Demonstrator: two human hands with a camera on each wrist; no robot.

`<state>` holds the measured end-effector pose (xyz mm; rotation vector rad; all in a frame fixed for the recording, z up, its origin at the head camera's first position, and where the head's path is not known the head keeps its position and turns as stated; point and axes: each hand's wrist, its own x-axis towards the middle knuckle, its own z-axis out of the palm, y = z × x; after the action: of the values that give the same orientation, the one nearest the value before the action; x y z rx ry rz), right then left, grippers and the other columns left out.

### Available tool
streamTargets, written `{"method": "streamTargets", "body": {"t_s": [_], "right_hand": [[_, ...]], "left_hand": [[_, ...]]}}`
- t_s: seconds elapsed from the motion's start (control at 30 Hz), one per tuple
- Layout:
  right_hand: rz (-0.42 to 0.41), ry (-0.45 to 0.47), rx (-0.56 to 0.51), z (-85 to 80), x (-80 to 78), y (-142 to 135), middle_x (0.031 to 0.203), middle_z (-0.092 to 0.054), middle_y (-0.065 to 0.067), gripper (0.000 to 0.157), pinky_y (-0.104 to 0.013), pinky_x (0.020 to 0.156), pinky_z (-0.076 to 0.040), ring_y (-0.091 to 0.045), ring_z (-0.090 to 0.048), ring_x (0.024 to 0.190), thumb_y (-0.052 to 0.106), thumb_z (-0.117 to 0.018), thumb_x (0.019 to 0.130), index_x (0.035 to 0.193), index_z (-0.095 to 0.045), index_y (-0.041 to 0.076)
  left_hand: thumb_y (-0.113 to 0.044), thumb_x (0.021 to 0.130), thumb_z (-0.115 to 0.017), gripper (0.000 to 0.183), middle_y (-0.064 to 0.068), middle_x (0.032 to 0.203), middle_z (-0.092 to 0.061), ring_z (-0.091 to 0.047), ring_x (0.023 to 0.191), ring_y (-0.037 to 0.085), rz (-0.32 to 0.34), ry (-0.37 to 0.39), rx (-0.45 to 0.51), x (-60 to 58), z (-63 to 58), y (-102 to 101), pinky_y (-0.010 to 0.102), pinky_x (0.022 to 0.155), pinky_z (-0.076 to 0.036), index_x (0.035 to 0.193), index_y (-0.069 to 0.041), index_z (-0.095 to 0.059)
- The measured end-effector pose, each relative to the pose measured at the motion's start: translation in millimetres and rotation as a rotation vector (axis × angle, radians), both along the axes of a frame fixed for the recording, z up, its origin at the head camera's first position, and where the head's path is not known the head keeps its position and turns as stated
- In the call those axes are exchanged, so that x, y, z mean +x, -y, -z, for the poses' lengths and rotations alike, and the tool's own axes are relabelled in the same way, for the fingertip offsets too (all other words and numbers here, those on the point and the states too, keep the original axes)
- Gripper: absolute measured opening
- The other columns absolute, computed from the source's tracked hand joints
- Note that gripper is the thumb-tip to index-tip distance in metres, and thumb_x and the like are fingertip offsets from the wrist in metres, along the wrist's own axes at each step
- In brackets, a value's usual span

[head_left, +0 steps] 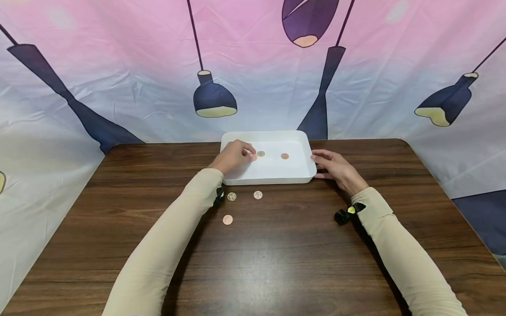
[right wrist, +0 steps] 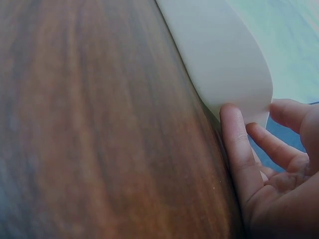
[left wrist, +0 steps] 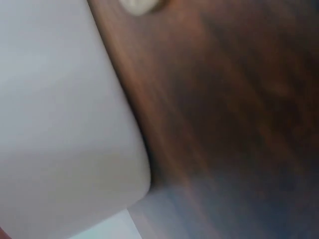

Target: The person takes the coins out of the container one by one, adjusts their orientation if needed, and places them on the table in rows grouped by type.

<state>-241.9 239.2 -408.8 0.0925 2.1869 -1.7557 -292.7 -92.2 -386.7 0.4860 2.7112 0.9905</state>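
Note:
A shallow white tray [head_left: 272, 181] lies near the back of the table. My left hand [head_left: 234, 157] reaches over its left side, thumb and fingertips together on a copper-coloured coin [head_left: 253, 156] low over the tray floor. Just right of these fingertips lies a gold-coloured coin [head_left: 261, 153], and farther right another copper-coloured coin [head_left: 284, 156]. My right hand [head_left: 336, 168] rests against the tray's right end; in the right wrist view its fairly straight fingers [right wrist: 233, 129] touch the outer wall [right wrist: 224, 59]. The left wrist view shows only the tray's outside corner [left wrist: 99, 164], not the fingers.
In front of the tray on the dark wooden table [head_left: 292, 254] lie a gold-coloured coin [head_left: 232, 196], a pale coppery coin [head_left: 258, 195] and a copper-coloured coin [head_left: 227, 220], all close to my left forearm. A printed cloth [head_left: 158, 101] hangs right behind the table's back edge.

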Motion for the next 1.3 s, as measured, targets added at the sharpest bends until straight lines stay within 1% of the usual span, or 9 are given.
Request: {"method": "streamTargets", "body": {"t_s": [0.1, 0.27, 0.37, 0.47, 0.7, 0.83, 1.03, 1.2, 1.3], "right_hand": [[0.002, 0.003, 0.006, 0.4, -0.2, -0.4, 0.142, -0.052, -0.017, 0.060, -0.025, 0.086, -0.061, -0.009, -0.066, 0.101, 0.032, -0.057, 0.111, 0.162, -0.039, 0.006], [0.007, 0.007, 0.015, 1.2, -1.1, -1.0, 0.144, -0.051, -0.017, 0.059, -0.025, 0.086, -0.061, -0.011, -0.065, 0.103, 0.032, -0.057, 0.111, 0.161, -0.040, 0.007], [0.006, 0.006, 0.016, 1.5, -1.2, -1.5, 0.145, -0.050, -0.018, 0.059, -0.025, 0.086, -0.061, -0.011, -0.065, 0.104, 0.033, -0.057, 0.111, 0.161, -0.040, 0.007], [0.007, 0.004, 0.013, 1.8, -1.0, -1.7, 0.145, -0.050, -0.018, 0.059, -0.025, 0.086, -0.061, -0.011, -0.065, 0.103, 0.033, -0.057, 0.111, 0.162, -0.040, 0.007], [0.011, 0.004, 0.004, 2.0, -0.8, -1.8, 0.144, -0.051, -0.018, 0.060, -0.025, 0.086, -0.061, -0.010, -0.066, 0.102, 0.032, -0.057, 0.111, 0.162, -0.040, 0.007], [0.010, 0.002, 0.004, 1.7, -0.8, -1.4, 0.144, -0.051, -0.018, 0.059, -0.025, 0.086, -0.061, -0.010, -0.066, 0.102, 0.032, -0.057, 0.111, 0.161, -0.040, 0.007], [0.008, 0.006, 0.018, 0.3, -0.5, -0.6, 0.148, -0.049, -0.019, 0.059, -0.026, 0.087, -0.061, -0.014, -0.064, 0.107, 0.032, -0.057, 0.111, 0.162, -0.040, 0.007], [0.013, 0.000, 0.010, 0.8, -1.0, -0.7, 0.145, -0.051, -0.017, 0.057, -0.026, 0.086, -0.061, -0.013, -0.065, 0.105, 0.030, -0.056, 0.111, 0.161, -0.040, 0.007], [0.020, -0.005, 0.000, 1.0, -0.6, -0.8, 0.139, -0.054, -0.014, 0.057, -0.026, 0.084, -0.062, -0.011, -0.066, 0.101, 0.029, -0.057, 0.111, 0.160, -0.041, 0.006]], "left_hand": [[-0.009, 0.102, -0.065, 0.023, 0.013, 0.127, -0.072, -0.064, 0.100, 0.023, -0.004, -0.002, -0.009, -1.0, 0.4, 0.8, 0.039, 0.095, -0.052, 0.121, -0.005, -0.077], [-0.012, 0.098, -0.074, 0.022, 0.008, 0.099, -0.073, -0.062, 0.094, 0.019, -0.014, 0.002, -0.024, -1.9, 0.2, -0.2, 0.034, 0.095, -0.050, 0.118, -0.002, -0.077], [-0.013, 0.097, -0.076, 0.021, 0.004, 0.093, -0.070, -0.059, 0.090, 0.017, -0.027, 0.008, -0.022, -1.0, -1.0, -1.2, 0.032, 0.090, -0.049, 0.115, -0.002, -0.078], [-0.014, 0.098, -0.075, 0.020, 0.006, 0.096, -0.070, -0.059, 0.091, 0.018, -0.035, 0.009, -0.019, -0.9, -1.3, -1.7, 0.033, 0.089, -0.049, 0.115, -0.002, -0.078], [-0.011, 0.098, -0.073, 0.019, 0.011, 0.102, -0.073, -0.065, 0.097, 0.023, -0.021, 0.001, -0.037, -0.2, -1.1, -1.8, 0.039, 0.097, -0.051, 0.115, -0.003, -0.074], [-0.009, 0.098, -0.072, 0.020, 0.011, 0.100, -0.071, -0.064, 0.094, 0.025, 0.002, -0.008, -0.036, 0.5, -0.9, -1.2, 0.041, 0.093, -0.052, 0.117, -0.006, -0.072], [-0.010, 0.102, -0.062, 0.027, 0.010, 0.096, -0.071, -0.062, 0.087, 0.023, 0.029, -0.016, -0.057, 3.9, -1.0, -1.9, 0.037, 0.085, -0.050, 0.127, -0.013, -0.074], [-0.010, 0.101, -0.059, 0.027, 0.014, 0.116, -0.075, -0.059, 0.091, 0.021, 0.049, -0.046, -0.078, 5.0, -1.9, -2.3, 0.033, 0.085, -0.047, 0.121, -0.007, -0.077], [-0.008, 0.098, -0.060, 0.026, 0.013, 0.115, -0.075, -0.059, 0.091, 0.021, 0.067, -0.057, -0.087, 4.2, -2.0, -2.2, 0.033, 0.086, -0.047, 0.118, -0.004, -0.077]]}}
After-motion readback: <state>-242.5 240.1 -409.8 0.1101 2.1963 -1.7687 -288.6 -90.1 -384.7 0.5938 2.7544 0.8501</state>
